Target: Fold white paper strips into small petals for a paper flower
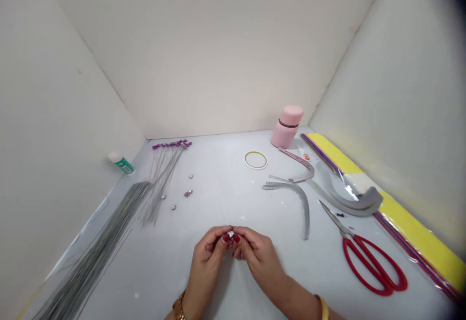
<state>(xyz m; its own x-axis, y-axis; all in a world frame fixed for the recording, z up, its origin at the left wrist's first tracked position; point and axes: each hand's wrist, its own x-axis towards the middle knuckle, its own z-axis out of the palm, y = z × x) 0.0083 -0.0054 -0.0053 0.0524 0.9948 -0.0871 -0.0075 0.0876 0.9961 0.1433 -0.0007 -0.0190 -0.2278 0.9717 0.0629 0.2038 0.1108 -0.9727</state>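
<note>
Head view: both hands meet low at centre, over the white table [225, 198].
Silver piece [230, 234]: small, shiny, pinched between the two hands at the middle of the near side; fingertips cover most of it, can't tell exact form.
Left hand [208, 253]: grasping the silver piece, thumb and index on it; gold watch or bracelet [178, 306] at wrist.
Right hand [260, 254]: grasping the same piece from the other side, thumb and fingertips in; yellow bangle [322, 306] on forearm.
Loose silver bit [173, 207]: on table, left of and beyond the hands; a few similar ones near it, one beside a pinkish bit [187, 194].
Wire bundle [105, 242]: long, grey, along left side.
Purple-tipped stems [171, 144]: fanned out, tips toward back wall.
Green-and-white tube [124, 164]: by left wall.
Thin ring [256, 166]: flat, beyond the hands.
Pink bottle [286, 128]: upright, back right, capped.
Grey strips [301, 197]: curved, right of centre.
Scissors [348, 233]: red handles, right of the hands, tips pointing away.
Yellow sheets [411, 223]: along right wall, in clear wrap.
</note>
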